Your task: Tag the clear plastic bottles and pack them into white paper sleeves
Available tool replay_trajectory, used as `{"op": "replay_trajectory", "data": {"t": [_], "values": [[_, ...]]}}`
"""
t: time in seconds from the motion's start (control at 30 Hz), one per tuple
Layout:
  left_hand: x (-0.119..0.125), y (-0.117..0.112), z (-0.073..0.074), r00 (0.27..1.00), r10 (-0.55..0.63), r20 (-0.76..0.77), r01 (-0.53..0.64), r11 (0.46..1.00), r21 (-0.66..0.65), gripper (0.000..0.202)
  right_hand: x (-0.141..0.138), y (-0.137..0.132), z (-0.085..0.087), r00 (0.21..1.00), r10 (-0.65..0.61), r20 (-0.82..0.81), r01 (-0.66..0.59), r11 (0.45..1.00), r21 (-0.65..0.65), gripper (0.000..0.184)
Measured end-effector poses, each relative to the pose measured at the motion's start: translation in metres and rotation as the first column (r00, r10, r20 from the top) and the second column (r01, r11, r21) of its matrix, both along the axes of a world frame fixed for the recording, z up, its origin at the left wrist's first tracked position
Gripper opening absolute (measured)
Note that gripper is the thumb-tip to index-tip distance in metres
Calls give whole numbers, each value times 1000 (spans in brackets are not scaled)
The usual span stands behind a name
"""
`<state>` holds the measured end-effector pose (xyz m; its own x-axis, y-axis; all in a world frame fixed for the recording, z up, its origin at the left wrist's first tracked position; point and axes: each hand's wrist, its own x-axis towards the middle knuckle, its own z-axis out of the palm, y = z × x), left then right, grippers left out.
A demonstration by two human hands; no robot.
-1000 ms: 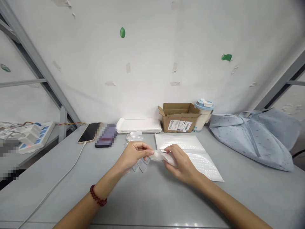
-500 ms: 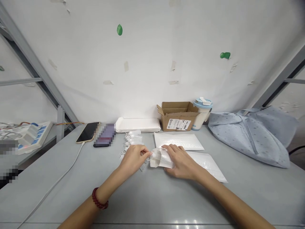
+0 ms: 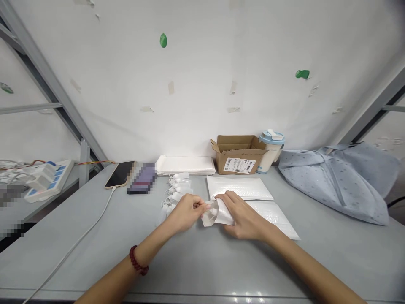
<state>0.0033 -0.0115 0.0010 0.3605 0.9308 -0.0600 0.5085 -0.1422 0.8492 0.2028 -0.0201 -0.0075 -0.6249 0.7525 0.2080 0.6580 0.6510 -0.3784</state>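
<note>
My left hand (image 3: 186,212) and my right hand (image 3: 242,215) meet at the middle of the grey table (image 3: 202,266). Between them is a small white bubble mailer (image 3: 215,213) with its mouth held open toward the left. My right hand grips the mailer's body from the right. My left hand is pinched at the opening, on a small white item that I cannot make out. Several small white capped pieces (image 3: 177,188) lie in a cluster just behind my left hand. Two larger white bubble mailers (image 3: 240,188) lie flat behind my right hand.
A stack of white mailers (image 3: 185,165), an open cardboard box (image 3: 238,154) and a blue-lidded cup (image 3: 270,151) stand along the wall. A phone (image 3: 120,174) with a cable and a dark pixelated item lie at left. A power strip (image 3: 47,179) sits far left. A blue cloth bag (image 3: 338,179) lies right.
The small mailer went from lifted between both hands down to the table, its mouth now opened wider. My left hand's pinch stays at the opening.
</note>
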Motion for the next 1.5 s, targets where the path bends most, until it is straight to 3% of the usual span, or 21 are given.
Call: {"op": "replay_trajectory", "data": {"t": [0.07,0.13,0.23,0.3,0.43,0.53,0.67,0.73,0.83,0.9,0.93,1.0,1.07,1.17,1.27,1.37,1.5], "values": [[4,-4,-1,999,26,32,-27,998,50,29,-2,-3,1,1000,7,-16,-7,999,32,60],[9,-9,-2,999,37,23,-40,981,189,25,-3,-5,2,999,6,-33,-3,998,62,60],[12,-14,-3,998,-54,-39,65,913,402,24,-3,-6,1,998,-17,-55,22,994,106,58],[12,-16,-3,988,-136,-78,157,869,470,25,-2,-5,0,998,-25,-61,32,992,125,58],[11,-20,2,969,-233,-85,242,824,513,26,-2,-4,0,998,-18,-64,28,989,146,60],[12,-23,7,944,-306,-122,326,814,481,32,-3,-5,0,998,-21,-67,32,986,166,60],[12,-26,9,890,-414,-189,453,759,467,35,-4,-6,-1,998,-8,-63,20,981,194,56],[11,-25,10,915,-373,-153,397,768,502,32,-4,-5,-1,998,-6,-67,20,980,198,56],[5,-20,13,993,-115,6,92,826,556,15,-2,-4,1,996,-18,-92,37,977,212,57],[2,-16,14,996,40,77,-74,859,507,21,-1,-4,2,993,-15,-115,42,971,236,57],[1,-14,14,994,67,89,-100,890,445,30,-1,-4,3,992,-6,-127,38,968,249,57],[2,-13,14,994,31,102,-58,963,264,43,-1,-5,4,989,24,-148,18,962,272,57],[6,-15,12,990,-50,132,40,996,80,38,-3,-8,4,986,68,-154,-21,958,286,57],[16,-21,8,975,-95,200,103,994,-29,15,-7,-14,4,982,144,-125,-105,956,274,59],[22,-24,4,973,-4,229,14,999,-43,3,-12,-20,3,979,187,-85,-156,946,284,64],[20,-21,3,954,84,289,-67,995,-68,10,-14,-20,-1,988,146,-55,-110,900,422,68],[12,-13,4,903,203,378,-176,979,-105,25,-13,-15,-9,997,8,-80,44,783,621,65]]}}
